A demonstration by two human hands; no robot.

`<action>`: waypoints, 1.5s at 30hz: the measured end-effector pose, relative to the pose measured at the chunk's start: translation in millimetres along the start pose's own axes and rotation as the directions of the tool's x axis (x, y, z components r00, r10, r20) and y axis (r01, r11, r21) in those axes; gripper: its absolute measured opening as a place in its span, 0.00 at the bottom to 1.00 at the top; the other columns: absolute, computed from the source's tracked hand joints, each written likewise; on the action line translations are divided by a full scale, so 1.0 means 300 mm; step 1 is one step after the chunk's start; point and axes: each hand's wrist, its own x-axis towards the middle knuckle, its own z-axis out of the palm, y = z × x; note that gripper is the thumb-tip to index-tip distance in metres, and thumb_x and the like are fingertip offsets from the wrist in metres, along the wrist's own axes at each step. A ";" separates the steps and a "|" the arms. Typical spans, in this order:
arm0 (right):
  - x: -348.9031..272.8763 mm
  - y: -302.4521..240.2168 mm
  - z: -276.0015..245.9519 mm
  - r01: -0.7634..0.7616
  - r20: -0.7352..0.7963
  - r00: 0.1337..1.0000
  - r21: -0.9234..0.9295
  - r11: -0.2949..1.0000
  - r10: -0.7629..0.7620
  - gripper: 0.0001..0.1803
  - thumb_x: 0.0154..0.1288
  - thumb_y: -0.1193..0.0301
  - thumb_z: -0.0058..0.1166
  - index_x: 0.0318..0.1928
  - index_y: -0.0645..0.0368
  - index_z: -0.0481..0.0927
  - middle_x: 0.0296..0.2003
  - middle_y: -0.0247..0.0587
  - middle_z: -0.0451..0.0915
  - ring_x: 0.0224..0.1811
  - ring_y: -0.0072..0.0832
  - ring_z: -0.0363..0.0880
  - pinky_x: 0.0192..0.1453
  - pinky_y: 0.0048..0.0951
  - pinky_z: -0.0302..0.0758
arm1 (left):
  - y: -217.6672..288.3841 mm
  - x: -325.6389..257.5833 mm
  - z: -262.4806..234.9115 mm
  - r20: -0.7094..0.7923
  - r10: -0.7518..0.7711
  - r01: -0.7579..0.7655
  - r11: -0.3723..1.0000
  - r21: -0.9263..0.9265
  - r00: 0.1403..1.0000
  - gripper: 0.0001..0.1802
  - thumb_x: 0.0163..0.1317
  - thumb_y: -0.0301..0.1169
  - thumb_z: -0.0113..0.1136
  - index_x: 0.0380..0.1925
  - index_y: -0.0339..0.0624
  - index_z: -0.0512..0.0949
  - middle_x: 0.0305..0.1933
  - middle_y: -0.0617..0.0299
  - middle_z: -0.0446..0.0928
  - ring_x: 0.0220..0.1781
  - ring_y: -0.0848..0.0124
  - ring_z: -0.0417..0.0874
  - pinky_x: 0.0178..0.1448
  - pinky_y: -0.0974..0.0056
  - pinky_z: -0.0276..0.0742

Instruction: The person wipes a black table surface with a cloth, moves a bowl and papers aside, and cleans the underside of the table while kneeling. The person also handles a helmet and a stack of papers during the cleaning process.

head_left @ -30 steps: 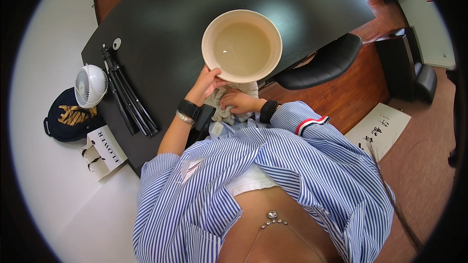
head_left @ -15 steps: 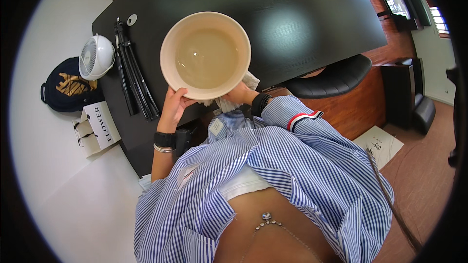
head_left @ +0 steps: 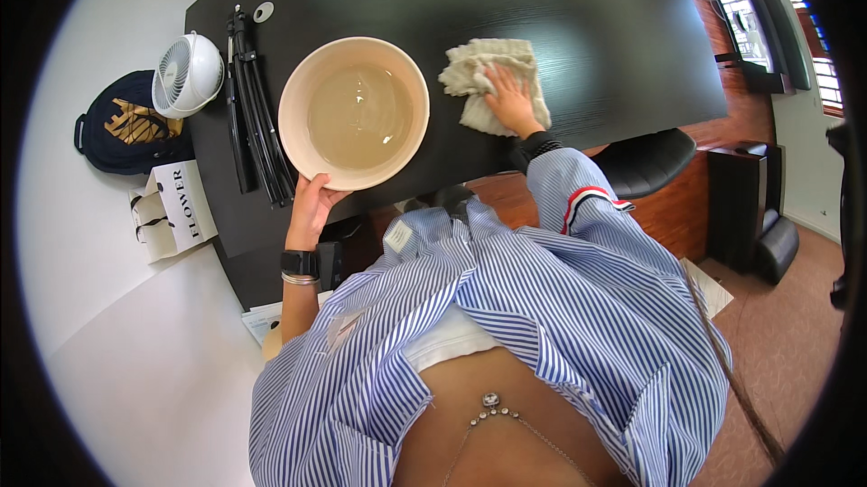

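A cream-coloured round basin point(head_left: 293, 139) with cloudy liquid in it is at the left of the dark table, tilted slightly. At its near rim, my left hand point(head_left: 313, 210) is closed on the wall; some of its fingers are hidden by the basin. To the right of the basin, a crumpled whitish cloth point(head_left: 479, 114) lies on the table. My right hand point(head_left: 511, 101) presses on top of this cloth, fingers spread out over it. Whether the basin's base fully touches the tabletop, I cannot tell.
A folded black tripod point(head_left: 255, 117) lies left of the basin, near a white round disc point(head_left: 263, 12). Along the left edge are a white fan point(head_left: 188, 74), a dark backpack point(head_left: 126, 130) and a white paper bag point(head_left: 183, 212). A black chair point(head_left: 643, 165) stands at the table's near right edge.
My right hand has left the basin and moved right with the cloth, now spread on the table. The basin has shifted slightly left and down, with my left hand still on its rim.
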 end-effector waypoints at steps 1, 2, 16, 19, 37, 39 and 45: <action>-0.017 0.052 -0.020 -0.047 -0.006 0.999 0.010 0.999 0.047 0.30 0.59 0.58 0.38 0.63 0.40 0.50 0.65 0.30 0.45 0.68 0.28 0.39 0.66 0.49 0.34 | -0.013 0.008 -0.004 0.010 0.000 0.000 1.000 -0.008 1.000 0.22 0.56 0.23 0.43 0.53 0.37 0.56 0.46 0.50 0.70 0.42 0.60 0.77 0.45 0.59 0.78; -0.035 0.094 -0.039 -0.087 -0.008 0.996 -0.014 0.996 0.087 0.30 0.59 0.57 0.37 0.63 0.40 0.50 0.65 0.29 0.44 0.68 0.28 0.38 0.66 0.49 0.34 | -0.022 0.017 -0.009 0.015 0.006 -0.006 1.000 -0.012 1.000 0.22 0.56 0.23 0.42 0.53 0.37 0.56 0.46 0.50 0.70 0.43 0.60 0.77 0.45 0.59 0.78; -0.197 0.179 -0.096 -0.423 0.147 0.898 0.022 0.906 0.415 0.30 0.56 0.61 0.42 0.61 0.33 0.54 0.66 0.35 0.40 0.68 0.40 0.34 0.60 0.65 0.39 | -0.084 0.083 -0.060 0.018 -0.046 0.047 0.998 -0.040 0.999 0.24 0.56 0.23 0.42 0.54 0.39 0.54 0.47 0.51 0.69 0.44 0.59 0.77 0.46 0.59 0.77; -0.200 0.076 -0.085 -0.213 0.266 0.941 -0.019 0.977 0.211 0.30 0.56 0.64 0.43 0.61 0.31 0.54 0.66 0.36 0.40 0.68 0.41 0.34 0.60 0.65 0.38 | -0.089 0.079 -0.068 0.007 -0.059 0.060 0.997 -0.045 0.998 0.24 0.56 0.23 0.42 0.54 0.39 0.55 0.47 0.51 0.70 0.44 0.60 0.77 0.46 0.59 0.77; 0.152 -0.109 -0.108 0.091 0.176 0.982 -0.116 0.989 -0.070 0.34 0.55 0.48 0.44 0.62 0.30 0.51 0.65 0.32 0.40 0.68 0.36 0.35 0.59 0.68 0.37 | -0.077 0.040 -0.039 -0.086 -0.124 0.123 0.992 -0.009 0.989 0.23 0.56 0.25 0.45 0.53 0.39 0.57 0.47 0.52 0.70 0.46 0.60 0.76 0.49 0.58 0.75; 0.174 -0.022 -0.134 -0.017 0.139 0.990 -0.096 0.995 0.030 0.33 0.56 0.48 0.43 0.62 0.30 0.51 0.66 0.30 0.40 0.68 0.35 0.34 0.59 0.67 0.34 | -0.081 0.041 -0.037 -0.095 -0.130 0.126 0.991 -0.040 0.987 0.23 0.55 0.25 0.45 0.53 0.39 0.58 0.48 0.52 0.70 0.45 0.60 0.76 0.49 0.58 0.75; 0.137 0.311 -0.220 -0.330 0.061 0.941 -0.036 0.943 0.332 0.31 0.57 0.49 0.40 0.62 0.29 0.50 0.66 0.28 0.38 0.68 0.32 0.32 0.60 0.66 0.32 | -0.089 0.048 -0.029 -0.098 -0.115 0.111 0.993 -0.047 0.989 0.23 0.55 0.26 0.45 0.53 0.39 0.58 0.48 0.52 0.69 0.45 0.59 0.76 0.49 0.58 0.75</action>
